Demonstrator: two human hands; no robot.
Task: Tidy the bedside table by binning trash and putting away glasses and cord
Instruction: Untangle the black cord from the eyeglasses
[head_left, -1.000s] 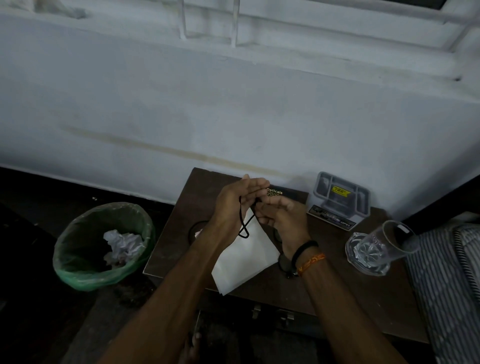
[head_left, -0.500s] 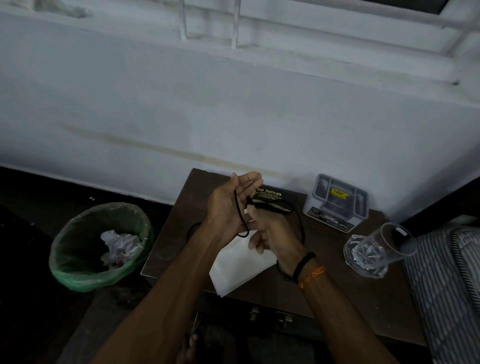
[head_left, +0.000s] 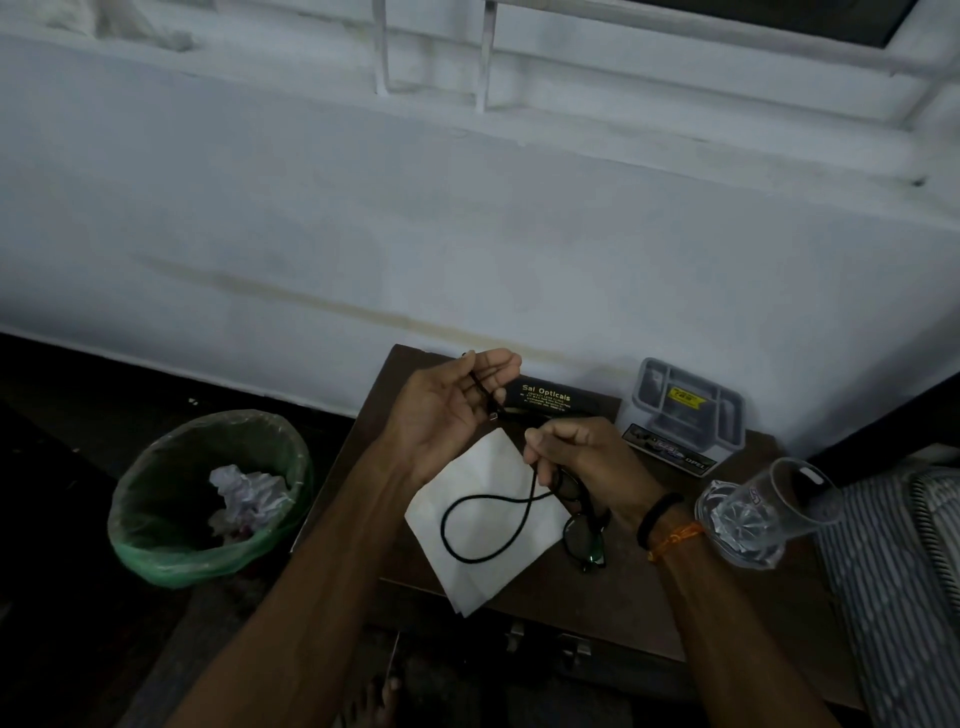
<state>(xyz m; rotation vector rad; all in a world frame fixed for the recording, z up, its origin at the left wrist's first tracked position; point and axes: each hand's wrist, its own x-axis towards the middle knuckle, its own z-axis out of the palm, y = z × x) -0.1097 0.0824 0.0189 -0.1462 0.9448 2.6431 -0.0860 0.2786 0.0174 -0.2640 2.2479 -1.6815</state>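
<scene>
In the head view, a black cord (head_left: 485, 525) is held above the bedside table (head_left: 613, 597) — one end is pinched in the curled fingers of the left hand (head_left: 447, 410), the other gripped by the right hand (head_left: 582, 460). Its loop hangs over a white paper (head_left: 478, 566). The glasses (head_left: 584, 535) lie beside the paper — a glasses case (head_left: 545, 400) rests behind.

Setting: home bedroom, bedside corner, dim light. Evidence: small dark wooden bedside table (head_left: 649, 597) against whitewashed wall (head_left: 467, 234); striped bedding (head_left: 904, 571) at right edge; barred window (head_left: 488, 52) above. On table: black spectacle case (head_left: 550, 399) marked "Sai Opticals", eyeglasses (head_left: 584, 535), drinking glass (head_left: 769, 509), white paper (head_left: 488, 519). Floor beside table: green-lined waste bin (head_left: 208, 493) holding crumpled paper (head_left: 247, 499).
</scene>
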